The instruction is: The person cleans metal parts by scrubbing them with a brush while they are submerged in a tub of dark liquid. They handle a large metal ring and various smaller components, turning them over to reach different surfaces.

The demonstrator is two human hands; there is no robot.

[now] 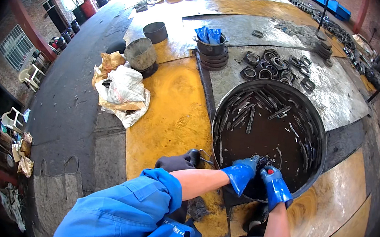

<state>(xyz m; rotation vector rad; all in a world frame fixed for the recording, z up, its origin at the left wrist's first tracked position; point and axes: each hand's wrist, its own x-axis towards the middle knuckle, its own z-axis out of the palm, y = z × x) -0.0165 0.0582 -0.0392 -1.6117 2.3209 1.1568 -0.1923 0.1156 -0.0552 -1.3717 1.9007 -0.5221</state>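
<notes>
Both my hands wear blue rubber gloves and work over the near part of a wide, round metal tub (324, 148). Dark brown liquid (262, 138) fills much of it, with black, wet strips (267, 99) around the inner wall. My left hand (243, 169) closes on a dark, glistening clump (266, 161), whose exact kind I cannot make out. Right beside it, my right hand (276, 182) is closed, and a small red spot shows at its fingers. Whatever the right hand grips is mostly hidden by the glove.
Several black ring-shaped metal parts (276, 63) lie beyond the tub. A pot (211, 48) with blue gloves in it stands on stacked rings at the far left of the tub. White and brown bags (123, 87) sit beside metal drums (140, 54). Yellowed sheets (167, 111) cover the floor.
</notes>
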